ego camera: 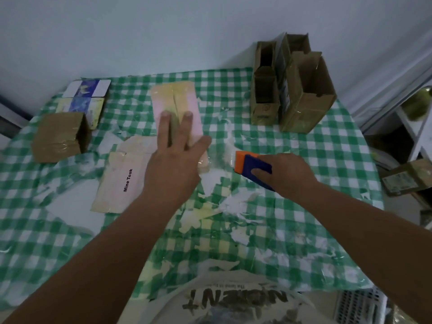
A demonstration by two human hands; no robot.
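Box (pixel 175 106), pink and yellow and glossy as if wrapped in film or tape, lies flat on the checked cloth (pixel 304 141) just above the centre of the frame, long side running away from the person. The left hand (pixel 174 160) presses down on its near half, palm flat and fingers (pixel 164 127) straight and spread. Right of centre, the right hand (pixel 288 175) grips a small orange-and-blue tool (pixel 253 166), orange end pointing at the box's near right corner, close to it but apart. Whether it is a cutter or a scraper I cannot tell.

This looks like the pinning step: the box is steadied while the tool is brought in. The next move probably calls for firm left-hand pressure and a short leftward travel of the tool to the box edge, clear of the spread fingers.

A printed card (pixel 121 181) lies left of centre; a brown box (pixel 59 136) sits at left, open cartons (pixel 304 94) at upper right.
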